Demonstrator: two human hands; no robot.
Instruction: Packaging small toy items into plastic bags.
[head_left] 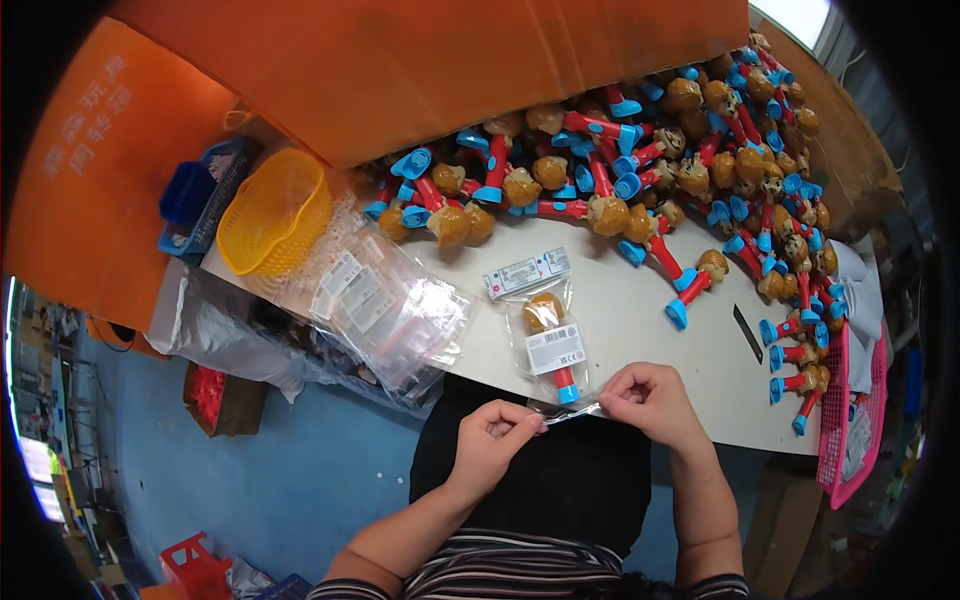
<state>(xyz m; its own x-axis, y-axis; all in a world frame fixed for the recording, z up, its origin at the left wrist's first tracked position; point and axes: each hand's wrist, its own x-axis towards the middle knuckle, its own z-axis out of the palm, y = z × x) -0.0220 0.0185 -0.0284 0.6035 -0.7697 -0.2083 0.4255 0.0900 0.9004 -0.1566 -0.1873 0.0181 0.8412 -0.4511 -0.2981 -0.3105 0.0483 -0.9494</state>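
Note:
At the table's near edge lies a clear plastic bag [512, 330] with a toy inside, a brown rounded head on a red stick with a blue foot. A white label [556, 349] covers its middle, and a printed header [527, 273] tops the far end. My left hand [493, 440] pinches the left corner of the bag's near end. Opposite it, my right hand [648, 402] pinches the right corner, so the edge is stretched between them. To the left, a stack of flat clear bags [385, 300] with white labels overhangs the table.
Loose toys of the same kind [690, 175] are heaped along the back and right of the white table [610, 300]. A yellow basket [275, 212] and blue bins [195, 200] stand left, a pink basket [855, 440] right. Orange boards [480, 80] rise behind. A dark strip [747, 333] lies nearby.

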